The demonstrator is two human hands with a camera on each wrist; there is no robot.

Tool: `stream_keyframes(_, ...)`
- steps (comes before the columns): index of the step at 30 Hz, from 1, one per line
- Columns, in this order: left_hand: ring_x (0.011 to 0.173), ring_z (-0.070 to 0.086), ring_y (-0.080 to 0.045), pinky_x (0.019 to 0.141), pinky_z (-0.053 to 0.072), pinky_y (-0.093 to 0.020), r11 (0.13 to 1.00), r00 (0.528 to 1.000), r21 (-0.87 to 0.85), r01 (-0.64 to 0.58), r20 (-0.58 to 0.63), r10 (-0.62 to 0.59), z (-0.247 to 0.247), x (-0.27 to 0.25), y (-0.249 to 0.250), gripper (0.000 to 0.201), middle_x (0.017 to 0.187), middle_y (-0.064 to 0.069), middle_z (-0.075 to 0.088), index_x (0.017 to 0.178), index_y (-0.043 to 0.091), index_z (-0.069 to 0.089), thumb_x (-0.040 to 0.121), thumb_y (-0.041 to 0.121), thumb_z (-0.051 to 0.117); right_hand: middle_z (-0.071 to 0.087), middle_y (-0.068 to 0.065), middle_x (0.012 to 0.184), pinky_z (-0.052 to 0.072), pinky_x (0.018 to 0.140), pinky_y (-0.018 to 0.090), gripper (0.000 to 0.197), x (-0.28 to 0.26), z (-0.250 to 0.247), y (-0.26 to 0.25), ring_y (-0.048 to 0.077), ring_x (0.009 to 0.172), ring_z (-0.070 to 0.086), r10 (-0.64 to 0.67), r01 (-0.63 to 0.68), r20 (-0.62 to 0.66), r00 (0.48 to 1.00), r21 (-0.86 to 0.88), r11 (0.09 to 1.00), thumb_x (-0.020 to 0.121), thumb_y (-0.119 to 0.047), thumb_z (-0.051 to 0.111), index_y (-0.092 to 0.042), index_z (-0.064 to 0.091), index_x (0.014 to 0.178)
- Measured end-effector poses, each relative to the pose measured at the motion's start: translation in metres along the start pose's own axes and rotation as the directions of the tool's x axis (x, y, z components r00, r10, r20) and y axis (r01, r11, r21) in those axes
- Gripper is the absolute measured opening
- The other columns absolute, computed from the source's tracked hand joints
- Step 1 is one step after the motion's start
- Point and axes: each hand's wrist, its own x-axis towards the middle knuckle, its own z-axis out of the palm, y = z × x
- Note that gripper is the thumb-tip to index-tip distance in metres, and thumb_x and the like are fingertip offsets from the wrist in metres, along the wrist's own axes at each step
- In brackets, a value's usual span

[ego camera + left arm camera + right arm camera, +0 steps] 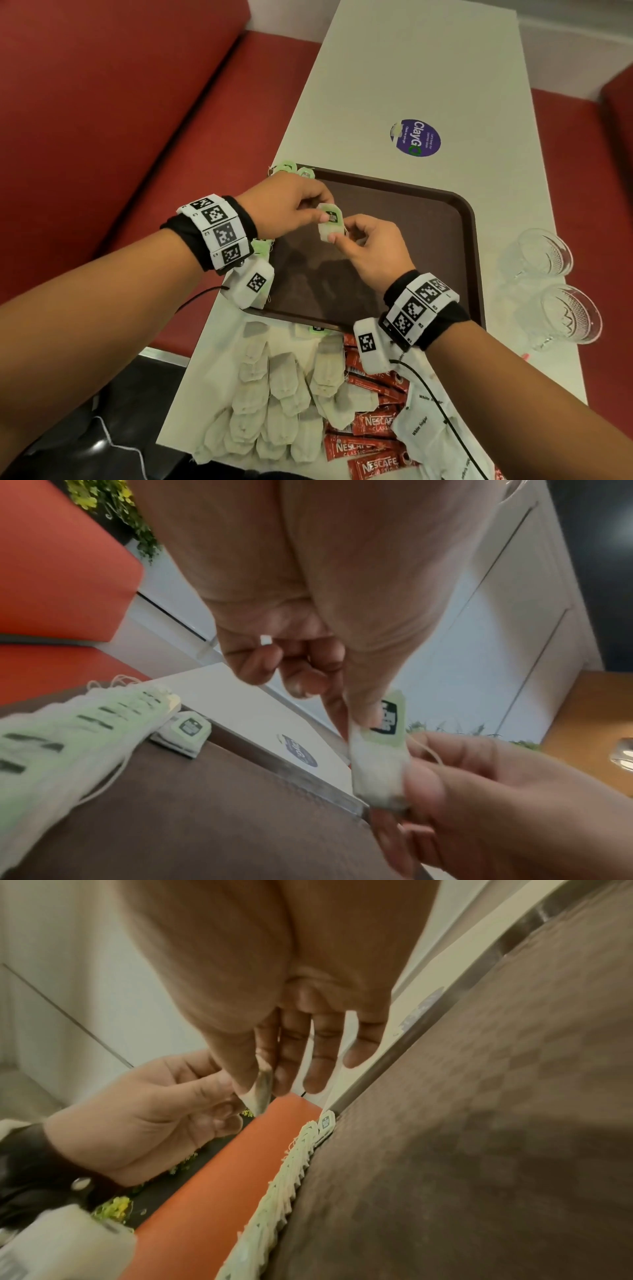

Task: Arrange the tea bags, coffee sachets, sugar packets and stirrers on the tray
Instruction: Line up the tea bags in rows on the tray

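A: Both hands are on one tea bag [329,222], held above the brown tray [459,240]. The left hand [284,205] pinches its green-tagged top between thumb and forefinger; the right hand [371,250] pinches the lower end the same way.

B: Is the tag readable?

A: No. The left wrist view shows a dark label on it, too blurred to make out.

B: And the rest of the tea bags?

A: A row of tea bags [78,731] lies along the tray's left edge, but the left forearm hides most of it in the head view. A loose pile of tea bags [284,394] sits on the white table [394,68] nearer the person, beside red coffee sachets [373,425] and white sugar packets [421,428], which are partly under the right wrist and cut off at the frame's bottom.

B: Stirrers?

A: I can't pick any out. Two clear glasses [548,284] stand right of the tray.
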Motion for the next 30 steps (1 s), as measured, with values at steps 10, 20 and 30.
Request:
stream_keyframes(10,0.097,0.059,-0.021,0.078,0.041,-0.029,0.880,0.939,0.346,0.325,-0.012,-0.343,-0.015,0.062,-0.068,0.028,0.109,-0.001,0.066,0.125,0.020,0.065,0.097,0.025,0.061,0.060,-0.014,0.091,0.050,0.076,0.025,0.034,-0.053,-0.015,-0.008,0.005,0.082,0.057,0.068,0.350,0.713,0.698,-0.422,0.836,0.084,-0.040,0.075,-0.033,0.067,0.116)
stream_keyframes(20,0.102,0.062,-0.022,0.086,0.054,-0.039,0.836,0.878,0.273,0.476,-0.193,-0.437,0.001,0.090,-0.079,0.019,0.108,0.003,0.069,0.104,0.032,0.064,0.087,0.030,0.071,0.061,0.000,0.124,0.051,0.088,0.037,0.054,-0.074,0.000,-0.010,0.024,0.109,0.060,0.170,0.535,0.832,0.529,-0.482,0.694,0.088,-0.028,0.071,-0.034,0.055,0.139)
stream_keyframes(30,0.107,0.062,-0.026,0.081,0.050,-0.034,0.827,0.926,0.451,0.334,0.008,-0.378,0.005,0.079,-0.053,0.032,0.115,0.000,0.070,0.116,0.023,0.072,0.089,0.041,0.068,0.061,-0.004,0.112,0.049,0.088,0.034,0.026,-0.077,-0.003,-0.005,0.020,0.102,0.059,0.095,0.479,0.810,0.579,-0.433,0.764,0.097,-0.029,0.060,-0.027,0.072,0.121)
